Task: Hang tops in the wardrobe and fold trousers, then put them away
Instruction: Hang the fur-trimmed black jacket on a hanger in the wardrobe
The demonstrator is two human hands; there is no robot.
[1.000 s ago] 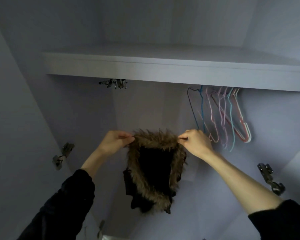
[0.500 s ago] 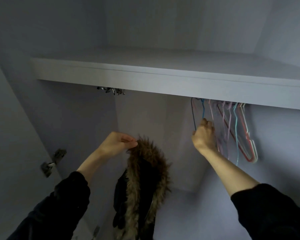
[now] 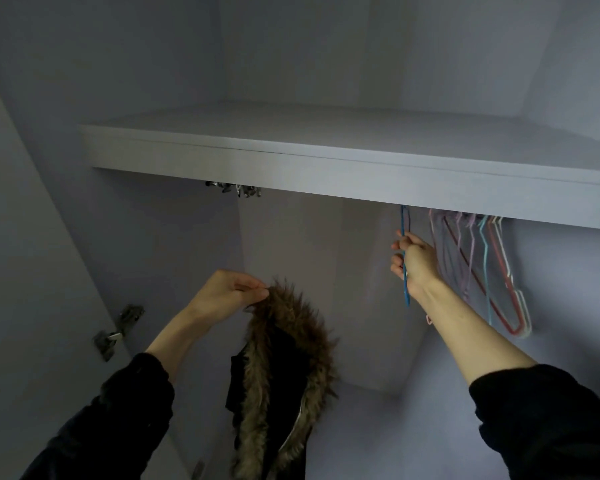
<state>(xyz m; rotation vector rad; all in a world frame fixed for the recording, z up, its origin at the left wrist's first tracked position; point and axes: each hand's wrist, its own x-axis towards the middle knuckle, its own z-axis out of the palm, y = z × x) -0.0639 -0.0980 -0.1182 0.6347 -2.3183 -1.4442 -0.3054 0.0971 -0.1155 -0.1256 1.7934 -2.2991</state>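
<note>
Gripping the blue hanger [image 3: 404, 271] with curled fingers, the right hand [image 3: 417, 263] is raised just under the white shelf [image 3: 291, 169], beside a bunch of pastel hangers [image 3: 485, 268] hanging to its right. The left hand [image 3: 224, 295] pinches the fur trim of the dark hooded coat [image 3: 284, 375], which hangs below it in the middle of the wardrobe, well apart from the hangers. A metal hinge [image 3: 116, 332] sits on the left wall.
</note>
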